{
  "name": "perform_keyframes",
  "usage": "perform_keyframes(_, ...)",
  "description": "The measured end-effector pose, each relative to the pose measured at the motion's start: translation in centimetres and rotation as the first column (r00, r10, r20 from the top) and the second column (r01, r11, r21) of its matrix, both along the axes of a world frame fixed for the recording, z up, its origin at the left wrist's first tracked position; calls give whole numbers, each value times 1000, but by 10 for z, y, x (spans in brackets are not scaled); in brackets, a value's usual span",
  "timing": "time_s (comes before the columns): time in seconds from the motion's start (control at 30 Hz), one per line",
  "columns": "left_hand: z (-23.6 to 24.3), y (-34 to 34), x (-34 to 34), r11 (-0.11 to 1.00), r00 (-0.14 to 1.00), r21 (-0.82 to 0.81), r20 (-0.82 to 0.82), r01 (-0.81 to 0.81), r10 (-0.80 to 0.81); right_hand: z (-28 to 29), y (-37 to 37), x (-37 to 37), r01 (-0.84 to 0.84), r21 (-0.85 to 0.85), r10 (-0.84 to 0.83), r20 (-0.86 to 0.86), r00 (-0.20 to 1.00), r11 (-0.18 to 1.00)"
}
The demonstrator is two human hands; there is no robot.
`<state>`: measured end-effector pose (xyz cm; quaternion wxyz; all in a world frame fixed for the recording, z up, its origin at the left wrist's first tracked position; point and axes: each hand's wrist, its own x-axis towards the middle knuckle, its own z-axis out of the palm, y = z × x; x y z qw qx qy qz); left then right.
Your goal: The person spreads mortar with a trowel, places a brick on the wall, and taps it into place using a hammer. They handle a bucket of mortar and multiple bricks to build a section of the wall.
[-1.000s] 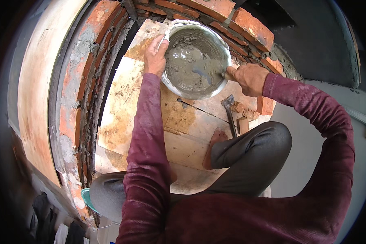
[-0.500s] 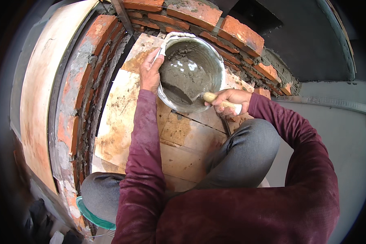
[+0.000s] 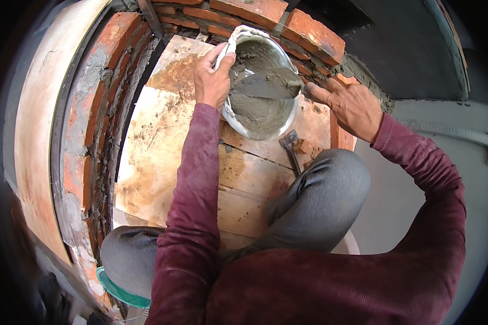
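Observation:
A white bucket (image 3: 251, 32) of wet grey mortar (image 3: 257, 112) is tilted above the wooden boards. My left hand (image 3: 213, 78) grips its rim on the left side, thumb over the edge. In my right hand (image 3: 355, 107), fingers closed round the handle, is a trowel (image 3: 265, 84). Its blade lies level across the bucket's opening, smeared with mortar. Most of the trowel's handle is hidden by my fingers.
Boards (image 3: 184, 135) spotted with mortar lie beneath the bucket. A brick wall (image 3: 244, 12) curves behind, and another brick edge (image 3: 87, 146) runs along the left. A dark metal-headed tool (image 3: 290, 142) and a brick fragment (image 3: 305, 146) lie near my knee.
The trowel has come up out of the mortar, its blade now across the opening. My right hand has moved right and up, and the bucket is tilted more and shifted slightly up.

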<state>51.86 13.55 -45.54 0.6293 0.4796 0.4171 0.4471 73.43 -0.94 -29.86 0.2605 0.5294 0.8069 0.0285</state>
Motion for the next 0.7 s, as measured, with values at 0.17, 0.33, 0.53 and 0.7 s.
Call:
perform_keyframes(0.17, 0, -4, -5, 997, 999, 69, -1, 44, -44, -44, -2, -31, 53, -200, -43, 56, 998, 978)
perform_keyframes(0.33, -5, -6, -15, 990, 991, 71, 46, 121, -125, -76, 13, -42, 155, -535, -288, -175, 942, 830)
perform_keyframes(0.53, -2, -17, -4, 983, 991, 128, 16, 130, -133, -76, 17, -21, 65, -998, -1000, 13, -19, -14)
perform_keyframes(0.7, 9, -7, 8, 983, 985, 59, -12, 174, -174, -49, 15, 12, -206, -966, -944, 209, -254, -158)
